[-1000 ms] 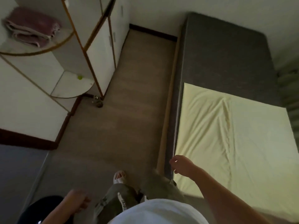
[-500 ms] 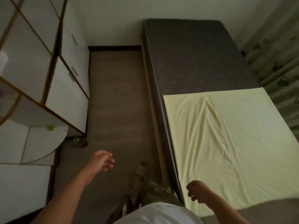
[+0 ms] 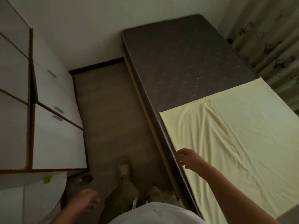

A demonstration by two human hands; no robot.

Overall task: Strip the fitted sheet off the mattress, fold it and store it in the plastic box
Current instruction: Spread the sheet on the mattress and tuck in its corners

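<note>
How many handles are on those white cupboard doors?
3. One handle farther along the cupboard; two more, and, close together either side of a door seam nearer us. Others may be hidden outside the view.

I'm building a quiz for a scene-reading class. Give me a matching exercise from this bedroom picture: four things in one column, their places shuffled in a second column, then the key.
Things
1. pale yellow sheet
2. right hand
3. small green object
4. slipper

Places
A. on the rounded white shelf, low left
B. on the floor beside the mattress
C. spread over the near part of the mattress
D. over the mattress's left edge, fingers open

Pairs: 1-C, 2-D, 3-A, 4-B
</note>
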